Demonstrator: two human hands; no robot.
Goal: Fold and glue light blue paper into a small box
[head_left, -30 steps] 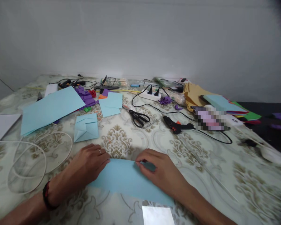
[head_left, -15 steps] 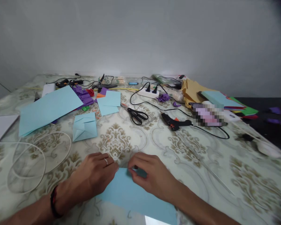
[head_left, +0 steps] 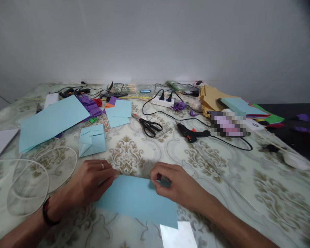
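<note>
A light blue sheet of paper (head_left: 139,199) lies in front of me on the patterned tablecloth. At its far left corner my left hand (head_left: 96,179), with a ring on one finger, is closed on the paper's edge. My right hand (head_left: 174,184) pinches the far edge further right, thumb against curled fingers. Just beyond my left hand sits a folded light blue paper piece (head_left: 93,142). Black-handled scissors (head_left: 150,127) and a black glue gun (head_left: 192,133) lie farther back. A white bright patch (head_left: 179,236) shows by the sheet's near right corner.
Large light blue sheets (head_left: 53,122) and purple paper strips (head_left: 90,106) lie at the back left. A looped white cable (head_left: 48,175) is left of my arm. A white power strip (head_left: 162,101), yellow-brown paper (head_left: 212,96) and a blurred-out phone (head_left: 228,124) stand behind.
My hands have moved apart along the paper's far edge, left hand to the left, right hand slightly right. The sheet has shifted left and away from me, uncovering more of the white patch.
</note>
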